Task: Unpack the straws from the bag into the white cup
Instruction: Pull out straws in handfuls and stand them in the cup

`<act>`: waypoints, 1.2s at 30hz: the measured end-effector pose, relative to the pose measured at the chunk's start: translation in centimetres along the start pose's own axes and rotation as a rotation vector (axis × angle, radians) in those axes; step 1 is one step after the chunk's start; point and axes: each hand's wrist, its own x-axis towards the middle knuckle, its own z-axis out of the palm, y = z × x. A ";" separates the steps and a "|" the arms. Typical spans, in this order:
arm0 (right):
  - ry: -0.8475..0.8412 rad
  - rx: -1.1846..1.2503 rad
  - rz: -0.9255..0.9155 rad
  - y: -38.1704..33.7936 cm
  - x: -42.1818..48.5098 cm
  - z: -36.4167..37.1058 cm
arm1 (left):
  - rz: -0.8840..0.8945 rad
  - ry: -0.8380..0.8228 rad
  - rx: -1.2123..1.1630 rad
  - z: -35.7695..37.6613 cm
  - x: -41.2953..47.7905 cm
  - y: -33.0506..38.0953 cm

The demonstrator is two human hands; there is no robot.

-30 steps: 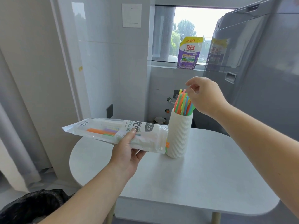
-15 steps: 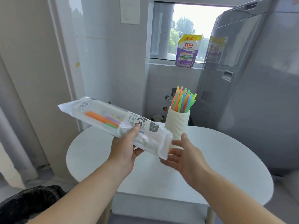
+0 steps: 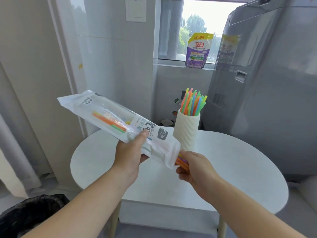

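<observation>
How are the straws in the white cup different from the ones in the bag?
The cup straws stand upright in the white cup, uncovered; the bag straws lie slanted inside the plastic bag. The cup straws are many; the bag straws look few. Nobody touches the cup straws; the right hand grips the bag straws' ends. Both are brightly coloured.

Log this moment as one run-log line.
left hand: holds bag, tilted | right hand: grips straw bunch at bag mouth | white cup: upright, holds colored straws | status: bag not empty
</observation>
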 end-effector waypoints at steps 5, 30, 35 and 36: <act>-0.020 -0.072 -0.109 -0.3 0.5 -1.4 | -0.076 0.026 -0.094 -0.6 0.4 0.1; 0.074 -0.292 -0.469 -1.8 -0.6 -2.5 | -0.173 0.071 -0.223 -0.6 0.8 -0.4; 0.016 -0.319 -0.422 -2.3 -0.8 -3.0 | -0.180 0.072 -0.222 -0.7 0.8 -0.3; 0.019 -0.335 -0.414 -2.4 -0.8 -3.2 | -0.181 0.072 -0.222 -0.7 0.7 -0.3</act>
